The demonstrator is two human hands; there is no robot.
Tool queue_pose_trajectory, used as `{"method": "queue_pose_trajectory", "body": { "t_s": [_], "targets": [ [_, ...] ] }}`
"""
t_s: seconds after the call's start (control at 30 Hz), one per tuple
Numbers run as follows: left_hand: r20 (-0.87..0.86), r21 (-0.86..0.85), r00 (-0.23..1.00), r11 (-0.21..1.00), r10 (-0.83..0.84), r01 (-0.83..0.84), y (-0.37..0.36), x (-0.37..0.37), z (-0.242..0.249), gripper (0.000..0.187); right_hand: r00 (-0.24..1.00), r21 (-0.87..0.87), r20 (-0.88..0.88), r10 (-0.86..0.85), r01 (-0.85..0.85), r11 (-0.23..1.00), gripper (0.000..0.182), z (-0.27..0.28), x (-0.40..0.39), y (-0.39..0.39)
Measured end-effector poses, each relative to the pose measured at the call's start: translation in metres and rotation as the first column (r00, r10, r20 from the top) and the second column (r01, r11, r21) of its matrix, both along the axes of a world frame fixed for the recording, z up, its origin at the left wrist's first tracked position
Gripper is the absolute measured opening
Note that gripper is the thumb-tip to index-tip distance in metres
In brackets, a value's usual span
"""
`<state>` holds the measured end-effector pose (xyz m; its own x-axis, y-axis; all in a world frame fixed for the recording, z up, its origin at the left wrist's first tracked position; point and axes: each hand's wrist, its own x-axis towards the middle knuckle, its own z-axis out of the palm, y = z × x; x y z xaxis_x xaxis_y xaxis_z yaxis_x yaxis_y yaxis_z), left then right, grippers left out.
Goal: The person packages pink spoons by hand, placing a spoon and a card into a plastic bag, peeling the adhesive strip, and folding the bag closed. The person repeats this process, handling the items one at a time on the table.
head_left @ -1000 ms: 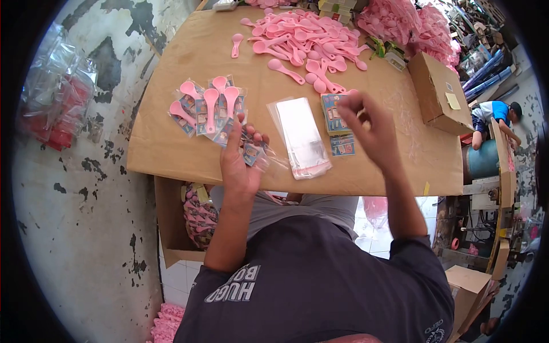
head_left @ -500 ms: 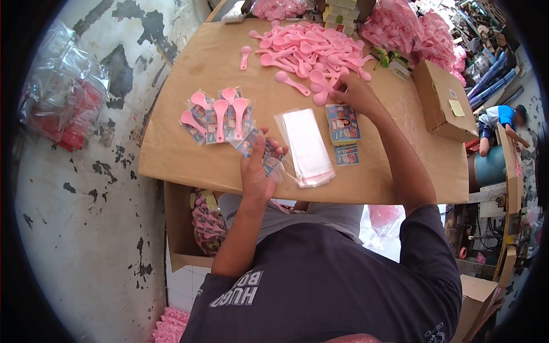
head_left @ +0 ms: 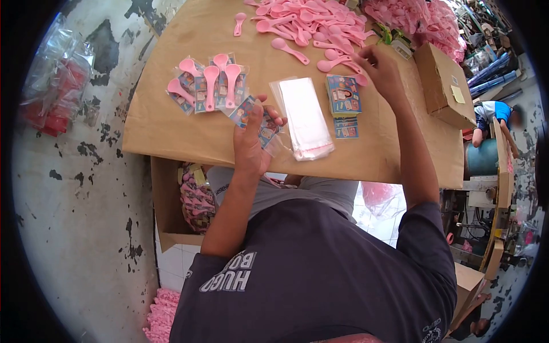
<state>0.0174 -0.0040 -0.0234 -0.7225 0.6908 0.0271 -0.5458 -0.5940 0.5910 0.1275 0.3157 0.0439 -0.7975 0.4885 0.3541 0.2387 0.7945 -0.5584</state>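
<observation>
My left hand [head_left: 254, 134] is closed around blue printed cards in clear bags [head_left: 267, 127] near the table's front edge. My right hand [head_left: 377, 68] is at the near right side of the pink spoon pile [head_left: 309, 20], its fingers bent beside a few loose spoons [head_left: 337, 63]; whether it grips one is hard to make out. Just below it lies a stack of blue cards [head_left: 344, 94]. Between my hands is a stack of clear bags [head_left: 306, 120]. Several bagged cards with pink spoons on top [head_left: 210, 86] lie to the left of my left hand.
A cardboard box [head_left: 443, 86] stands at the table's right edge, with bags of pink spoons [head_left: 412, 23] behind it. Below the table at left is an open box of packed spoons [head_left: 194, 200]. Another person [head_left: 494, 117] sits at far right. Plastic bags [head_left: 60, 80] hang on the left wall.
The view has tilted, so the table appears higher. My right hand has shifted slightly right, and the loose spoons near it lie differently. My left hand still holds the bagged cards.
</observation>
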Motion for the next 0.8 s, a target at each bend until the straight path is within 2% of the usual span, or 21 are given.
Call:
{"method": "queue_pose_trajectory", "body": {
  "t_s": [0.07,0.17,0.23,0.3,0.33,0.4,0.43,0.5,0.67,0.77,0.8],
  "targets": [
    [-0.024,0.013,1.000,1.000,-0.006,0.007,0.000,-0.003,-0.001,0.044,0.973,-0.224,-0.230,-0.003,-0.049,0.973,0.022,0.007,0.012,-0.016],
    [0.004,0.063,0.999,0.997,0.033,-0.034,-0.001,0.000,0.003,0.044,0.993,-0.376,-0.096,0.069,-0.100,0.921,0.022,0.032,0.045,-0.073],
    [0.080,0.130,0.986,0.979,0.148,-0.157,-0.001,0.004,0.011,0.045,0.988,-0.598,-0.083,0.133,-0.156,0.786,0.018,0.028,0.070,-0.111],
    [0.083,0.158,0.977,0.966,0.195,-0.206,-0.005,0.003,0.015,0.046,0.987,-0.742,-0.001,0.159,-0.107,0.661,0.019,0.022,0.092,-0.144],
    [0.091,0.186,0.968,0.951,0.233,-0.246,-0.006,0.003,0.015,0.047,0.984,-0.822,0.006,0.177,-0.095,0.562,0.020,0.015,0.102,-0.155],
    [0.071,0.220,0.975,0.950,0.211,-0.222,-0.006,0.001,0.012,0.047,0.973,-0.854,0.062,0.222,-0.063,0.516,0.018,0.007,0.112,-0.173],
    [0.057,0.264,0.980,0.944,0.189,-0.197,-0.004,0.001,0.012,0.048,0.976,-0.856,0.057,0.210,-0.061,0.513,0.018,0.003,0.111,-0.180],
    [0.012,0.230,0.988,0.961,0.157,-0.155,0.002,0.009,0.018,0.048,0.979,-0.907,-0.006,0.203,-0.090,0.411,0.018,-0.004,0.108,-0.194],
    [-0.084,0.119,0.995,0.992,0.043,-0.033,0.017,0.035,0.026,0.051,0.985,-0.885,-0.135,0.108,-0.169,0.433,0.020,-0.014,0.095,-0.210],
    [-0.024,0.115,0.999,0.993,-0.035,0.038,0.020,0.041,0.026,0.054,0.969,-0.864,-0.232,0.079,-0.243,0.440,0.026,-0.016,0.090,-0.212],
    [-0.027,0.114,0.999,0.993,-0.031,0.034,0.020,0.041,0.027,0.054,0.959,-0.879,-0.281,0.049,-0.277,0.388,0.026,-0.017,0.089,-0.214]
  ]
}}
